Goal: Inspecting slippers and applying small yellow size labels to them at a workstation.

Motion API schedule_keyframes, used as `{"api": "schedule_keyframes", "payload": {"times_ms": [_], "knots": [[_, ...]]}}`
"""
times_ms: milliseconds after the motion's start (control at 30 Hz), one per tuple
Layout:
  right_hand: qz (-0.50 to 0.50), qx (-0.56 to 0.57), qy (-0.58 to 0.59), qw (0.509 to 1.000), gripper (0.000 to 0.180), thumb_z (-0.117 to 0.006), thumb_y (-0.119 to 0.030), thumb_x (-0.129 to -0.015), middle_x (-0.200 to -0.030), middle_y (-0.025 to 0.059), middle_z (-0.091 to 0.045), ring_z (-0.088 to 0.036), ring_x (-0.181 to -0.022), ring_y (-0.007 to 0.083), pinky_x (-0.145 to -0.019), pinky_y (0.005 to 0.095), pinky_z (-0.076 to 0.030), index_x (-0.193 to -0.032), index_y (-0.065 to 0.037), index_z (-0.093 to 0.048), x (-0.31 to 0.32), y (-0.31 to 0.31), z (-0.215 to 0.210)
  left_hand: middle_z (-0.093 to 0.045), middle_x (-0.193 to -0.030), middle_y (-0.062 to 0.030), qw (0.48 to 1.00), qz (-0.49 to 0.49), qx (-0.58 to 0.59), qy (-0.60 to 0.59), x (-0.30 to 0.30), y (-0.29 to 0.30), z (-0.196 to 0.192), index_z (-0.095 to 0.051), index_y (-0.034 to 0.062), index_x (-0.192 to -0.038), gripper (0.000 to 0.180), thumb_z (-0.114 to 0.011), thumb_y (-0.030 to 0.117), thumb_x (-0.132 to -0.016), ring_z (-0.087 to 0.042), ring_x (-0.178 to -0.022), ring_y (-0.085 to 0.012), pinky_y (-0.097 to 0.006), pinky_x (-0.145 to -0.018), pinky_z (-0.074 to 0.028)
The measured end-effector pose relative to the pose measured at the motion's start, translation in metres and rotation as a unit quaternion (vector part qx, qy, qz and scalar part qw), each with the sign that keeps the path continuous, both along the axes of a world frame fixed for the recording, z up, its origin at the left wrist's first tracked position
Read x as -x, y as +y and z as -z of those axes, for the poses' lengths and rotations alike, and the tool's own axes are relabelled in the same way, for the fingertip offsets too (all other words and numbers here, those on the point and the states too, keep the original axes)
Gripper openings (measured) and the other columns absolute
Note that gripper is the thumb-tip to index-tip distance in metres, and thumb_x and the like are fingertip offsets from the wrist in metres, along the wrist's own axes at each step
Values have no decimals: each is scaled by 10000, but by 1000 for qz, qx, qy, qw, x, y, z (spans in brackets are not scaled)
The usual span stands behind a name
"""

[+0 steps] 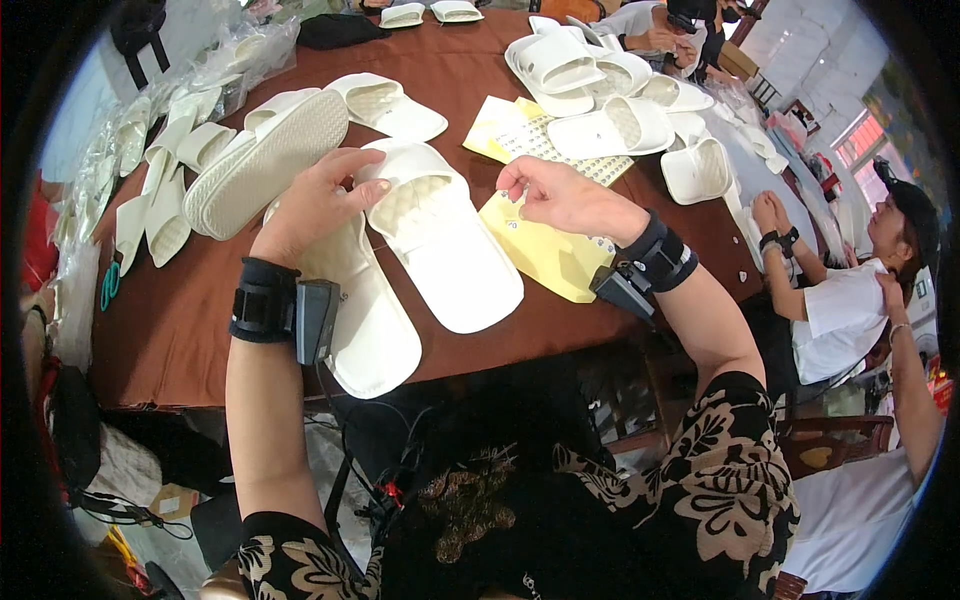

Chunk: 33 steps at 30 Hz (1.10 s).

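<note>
Head view: see white slipper (pixel 462 270) sole-down on brown tablecloth (pixel 165 335), betw. both hands, heel toward near table edge, strap away; prob. laid so for easy reach from either side. See companion slipper (pixel 375 335) just beside, on L, partly hidden under L hand (pixel 325 200). Note thumb + forefinger of same hand set narrow at white slipper's strap edge, prob. to steady it; can't tell if pinching or only resting. Note R hand (pixel 560 197) raised over yellow sheet (pixel 555 262), fingertips close together; can't tell if holding anything. Prob. keeps reach short, w/ sheet right next to slipper. Find dotted sheet (pixel 535 142) beyond, partly under slipper pile (pixel 610 132); to far L, tilted slipper (pixel 270 170) w/ textured sole turned outward, prob. kept off to side for working room. Also teal scissors (pixel 110 286) nr L table edge. Re labels: can't make out any brand. See small dark mark on companion slipper's footbed, plus tiny marks on yellow sheet; too small to read.
</note>
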State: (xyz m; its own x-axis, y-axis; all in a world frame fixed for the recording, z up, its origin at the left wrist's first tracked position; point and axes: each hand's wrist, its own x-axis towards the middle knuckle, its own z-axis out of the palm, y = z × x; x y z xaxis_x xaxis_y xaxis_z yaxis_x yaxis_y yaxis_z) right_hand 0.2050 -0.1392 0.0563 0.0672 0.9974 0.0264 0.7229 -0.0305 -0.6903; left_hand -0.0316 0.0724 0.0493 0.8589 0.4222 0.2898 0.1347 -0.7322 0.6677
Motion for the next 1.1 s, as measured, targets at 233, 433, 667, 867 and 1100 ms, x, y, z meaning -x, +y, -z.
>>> {"api": "schedule_keyframes", "payload": {"times_ms": [233,433,667,867,1100], "knots": [[18,-96,-123,988,257,-474,53,-797,-920,84,-569,-551,-817,187,-762,306,-461,-1032,-31,-534,-8,4,13,-602,-1156,-112,1000,4,9,1,1,-2,-3,-586,30,-1194,443,-650,310,-856,-577,-998,-224,-316,-861,-444],[-24,-88,-115,989,257,-464,52,-801,-960,105,-558,-543,-894,230,-824,340,-448,-1036,-35,-520,-12,4,21,-605,-1159,-110,1000,-3,18,-8,2,-6,-2,-589,32,-1191,437,-650,301,-852,-578,-1018,-231,-320,-871,-441],[-41,-93,-133,986,243,-466,41,-800,-955,96,-546,-528,-907,241,-840,352,-435,-1024,-42,-510,-13,2,21,-606,-1151,-115,1000,-7,30,-6,2,-7,-4,-589,32,-1191,443,-650,307,-849,-576,-1018,-235,-325,-871,-441],[-47,-94,-131,986,233,-466,29,-791,-946,93,-541,-524,-895,246,-827,352,-434,-1009,-43,-507,-14,3,21,-599,-1154,-112,1000,0,23,-15,0,-4,1,-590,33,-1191,439,-644,311,-855,-575,-1005,-236,-322,-870,-442],[-42,-84,-122,988,221,-475,39,-788,-942,99,-539,-526,-904,249,-829,353,-435,-996,-31,-501,-16,5,23,-577,-1097,-75,1000,12,5,-1,0,-2,-1,-576,17,-1193,425,-631,288,-871,-530,-947,-180,-290,-835,-426]]}}
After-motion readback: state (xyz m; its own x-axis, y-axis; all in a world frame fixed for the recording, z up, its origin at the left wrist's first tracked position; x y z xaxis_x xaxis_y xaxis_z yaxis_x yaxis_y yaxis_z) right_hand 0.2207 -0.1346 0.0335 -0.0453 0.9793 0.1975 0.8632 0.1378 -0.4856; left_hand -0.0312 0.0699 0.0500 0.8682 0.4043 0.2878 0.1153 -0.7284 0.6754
